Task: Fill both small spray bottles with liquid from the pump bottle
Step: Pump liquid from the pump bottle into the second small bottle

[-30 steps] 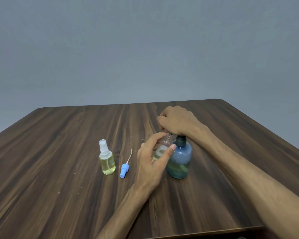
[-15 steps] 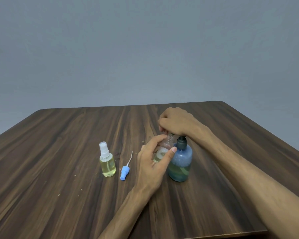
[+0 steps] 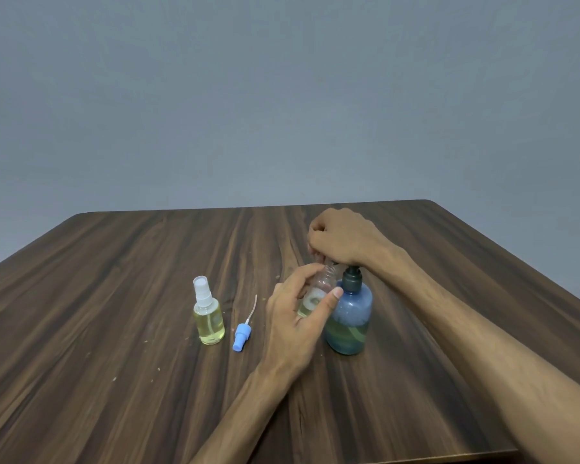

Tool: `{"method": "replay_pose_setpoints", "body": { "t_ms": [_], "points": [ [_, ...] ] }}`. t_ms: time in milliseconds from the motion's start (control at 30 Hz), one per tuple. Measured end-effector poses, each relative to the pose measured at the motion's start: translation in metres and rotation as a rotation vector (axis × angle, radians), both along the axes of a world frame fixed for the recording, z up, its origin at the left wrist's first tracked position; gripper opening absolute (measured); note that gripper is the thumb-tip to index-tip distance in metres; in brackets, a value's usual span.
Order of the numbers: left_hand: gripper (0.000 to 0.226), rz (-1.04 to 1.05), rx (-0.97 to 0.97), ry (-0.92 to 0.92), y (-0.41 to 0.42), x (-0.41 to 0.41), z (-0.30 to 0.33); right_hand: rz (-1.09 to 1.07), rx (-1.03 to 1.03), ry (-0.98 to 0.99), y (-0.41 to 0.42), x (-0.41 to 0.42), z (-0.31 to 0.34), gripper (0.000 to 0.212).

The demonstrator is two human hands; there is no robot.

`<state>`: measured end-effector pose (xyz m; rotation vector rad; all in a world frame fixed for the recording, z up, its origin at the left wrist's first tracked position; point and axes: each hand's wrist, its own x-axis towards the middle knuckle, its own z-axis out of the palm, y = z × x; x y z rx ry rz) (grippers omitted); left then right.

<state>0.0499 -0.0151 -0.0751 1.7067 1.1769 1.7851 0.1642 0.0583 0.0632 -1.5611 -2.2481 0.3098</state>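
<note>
My left hand (image 3: 295,316) grips an uncapped clear spray bottle (image 3: 317,293), tilted, with its open neck up under the pump spout. A little yellowish liquid shows at its bottom. My right hand (image 3: 340,241) curls over the pump head of the blue pump bottle (image 3: 349,316) and covers it; the bottle stands on the table and is part full. A second small spray bottle (image 3: 208,314), capped in white and full of yellow liquid, stands to the left. The loose blue spray cap (image 3: 241,336) with its tube lies between them.
The dark wooden table (image 3: 114,329) carries small crumbs near the bottles. Its front edge runs at the lower right, and a plain grey wall stands behind.
Both hands stay at the pump bottle and the held spray bottle. The view has tilted a little, so everything sits slightly lower in the frame.
</note>
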Motion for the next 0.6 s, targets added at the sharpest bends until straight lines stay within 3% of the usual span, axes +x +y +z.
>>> {"method": "replay_pose_setpoints", "body": {
  "t_ms": [200, 367, 500, 600],
  "points": [
    [0.032, -0.005, -0.012, -0.005, -0.0004, -0.0003, 0.0016, 0.010, -0.082, -0.044, -0.0023, -0.0010, -0.0045, 0.024],
    [0.032, -0.006, -0.007, -0.001, -0.0005, -0.0006, 0.0020, 0.001, 0.009, 0.002, -0.0025, -0.0001, 0.0012, 0.025],
    [0.033, -0.010, -0.013, -0.010, -0.0009, 0.0000, 0.0029, 0.004, -0.097, -0.074, -0.0036, -0.0033, -0.0015, 0.025],
    [0.033, -0.006, -0.010, -0.006, -0.0013, 0.0004, 0.0014, -0.008, -0.003, -0.021, -0.0047, -0.0009, 0.0021, 0.028]
  ]
}}
